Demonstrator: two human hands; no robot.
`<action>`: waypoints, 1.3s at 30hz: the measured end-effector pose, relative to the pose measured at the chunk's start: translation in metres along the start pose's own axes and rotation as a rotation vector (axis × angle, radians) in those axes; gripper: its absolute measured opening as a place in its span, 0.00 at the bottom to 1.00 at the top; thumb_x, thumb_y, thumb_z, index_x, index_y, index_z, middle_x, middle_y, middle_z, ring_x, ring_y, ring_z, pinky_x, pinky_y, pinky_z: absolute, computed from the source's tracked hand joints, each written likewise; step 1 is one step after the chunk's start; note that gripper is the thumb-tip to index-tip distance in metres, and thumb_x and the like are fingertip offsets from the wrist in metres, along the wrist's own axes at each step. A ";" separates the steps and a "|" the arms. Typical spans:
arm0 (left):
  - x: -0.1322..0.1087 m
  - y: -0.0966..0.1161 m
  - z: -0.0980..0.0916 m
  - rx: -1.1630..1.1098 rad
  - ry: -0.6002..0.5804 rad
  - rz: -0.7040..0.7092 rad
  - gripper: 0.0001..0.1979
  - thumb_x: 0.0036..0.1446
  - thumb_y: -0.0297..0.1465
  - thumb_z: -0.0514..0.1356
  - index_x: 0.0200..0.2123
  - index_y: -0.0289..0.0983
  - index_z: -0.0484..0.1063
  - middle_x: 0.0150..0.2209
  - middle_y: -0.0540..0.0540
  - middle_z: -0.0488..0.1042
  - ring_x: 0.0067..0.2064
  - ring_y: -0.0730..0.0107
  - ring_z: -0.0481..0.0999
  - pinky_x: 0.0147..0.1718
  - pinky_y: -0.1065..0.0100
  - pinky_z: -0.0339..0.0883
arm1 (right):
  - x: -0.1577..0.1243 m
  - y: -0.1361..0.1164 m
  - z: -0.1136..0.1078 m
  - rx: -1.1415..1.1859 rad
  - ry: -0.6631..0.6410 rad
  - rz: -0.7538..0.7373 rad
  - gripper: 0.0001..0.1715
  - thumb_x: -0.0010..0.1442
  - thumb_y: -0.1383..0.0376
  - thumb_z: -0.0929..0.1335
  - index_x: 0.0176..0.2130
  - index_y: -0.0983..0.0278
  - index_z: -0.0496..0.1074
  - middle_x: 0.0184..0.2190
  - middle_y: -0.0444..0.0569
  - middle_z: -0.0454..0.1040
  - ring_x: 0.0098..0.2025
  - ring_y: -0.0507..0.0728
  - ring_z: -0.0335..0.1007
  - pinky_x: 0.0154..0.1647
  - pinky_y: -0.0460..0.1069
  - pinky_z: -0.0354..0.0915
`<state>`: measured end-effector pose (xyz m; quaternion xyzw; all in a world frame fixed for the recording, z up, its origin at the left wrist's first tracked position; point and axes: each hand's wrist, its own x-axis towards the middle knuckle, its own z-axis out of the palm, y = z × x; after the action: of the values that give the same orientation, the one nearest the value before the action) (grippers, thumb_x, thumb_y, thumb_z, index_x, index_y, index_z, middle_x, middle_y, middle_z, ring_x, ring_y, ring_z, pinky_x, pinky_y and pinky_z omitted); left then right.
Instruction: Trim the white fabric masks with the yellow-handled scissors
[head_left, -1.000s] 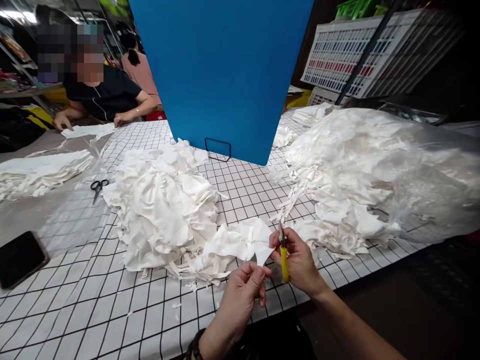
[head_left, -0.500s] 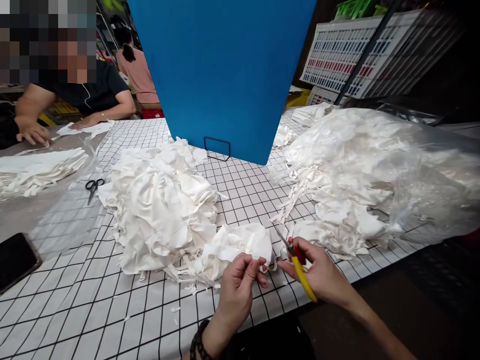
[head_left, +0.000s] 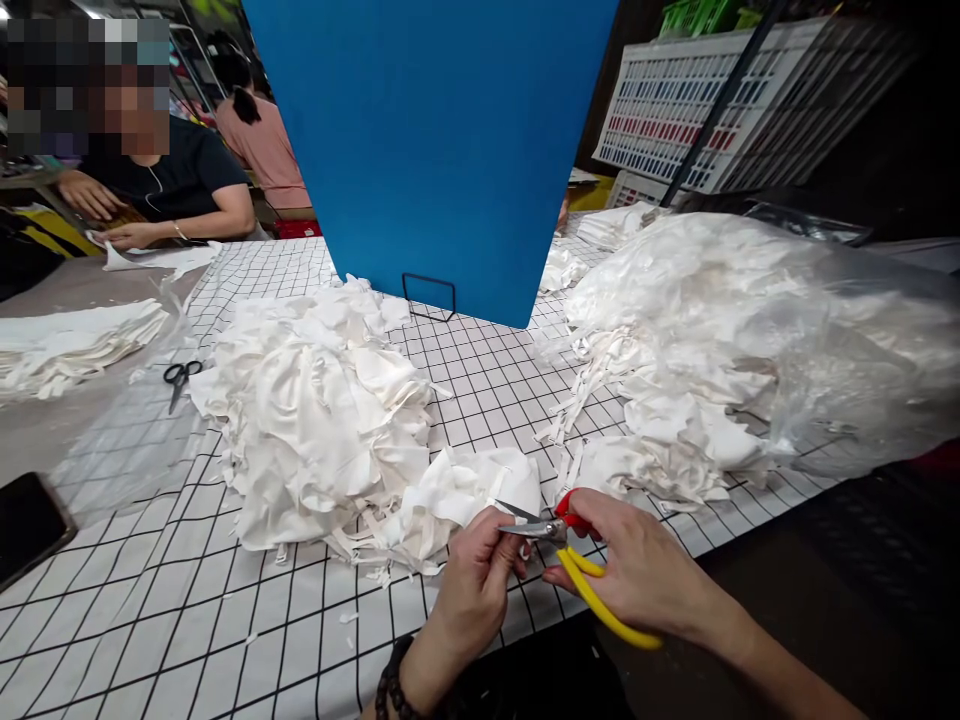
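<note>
My right hand [head_left: 630,560] is closed round the red and yellow handles of a pair of scissors [head_left: 551,530]. Their blades are spread and point left, over the fingertips of my left hand [head_left: 484,565]. The left fingers pinch the near edge of a white fabric piece [head_left: 480,485]; the exact spot between them is hidden. Left of that piece rises a large heap of crumpled white fabric [head_left: 315,410] with narrow strips at its foot. A second white fabric pile [head_left: 667,450] lies beyond my right hand, spilling from a clear plastic bag [head_left: 825,340].
A blue board [head_left: 450,150] stands upright on the grid-patterned tablecloth [head_left: 480,370], with a black wire stand [head_left: 429,297] at its base. To the left lie black scissors [head_left: 180,380], a phone [head_left: 30,525] and stacked fabric [head_left: 82,340]. A co-worker [head_left: 180,180] sits at far left, handling cloth.
My right hand has brought the scissors left to my left fingertips, and the blades have spread apart. My left hand stays nearly in place. The co-worker's hands have lifted cloth from the table.
</note>
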<state>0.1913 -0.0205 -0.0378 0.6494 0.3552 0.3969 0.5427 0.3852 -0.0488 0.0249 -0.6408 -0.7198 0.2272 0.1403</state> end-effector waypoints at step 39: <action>0.044 0.012 -0.063 0.783 0.114 -0.079 0.11 0.55 0.29 0.56 0.43 0.38 0.70 0.37 0.45 0.75 0.36 0.62 0.76 0.36 0.64 0.71 | 0.013 0.087 -0.011 0.172 0.295 0.436 0.13 0.53 0.56 0.68 0.36 0.61 0.72 0.29 0.48 0.76 0.30 0.58 0.70 0.28 0.48 0.63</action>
<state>0.1536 0.0433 -0.0143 0.7701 0.5340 0.2455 0.2482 0.4634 -0.0274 -0.0112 -0.7924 -0.5148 0.2166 0.2454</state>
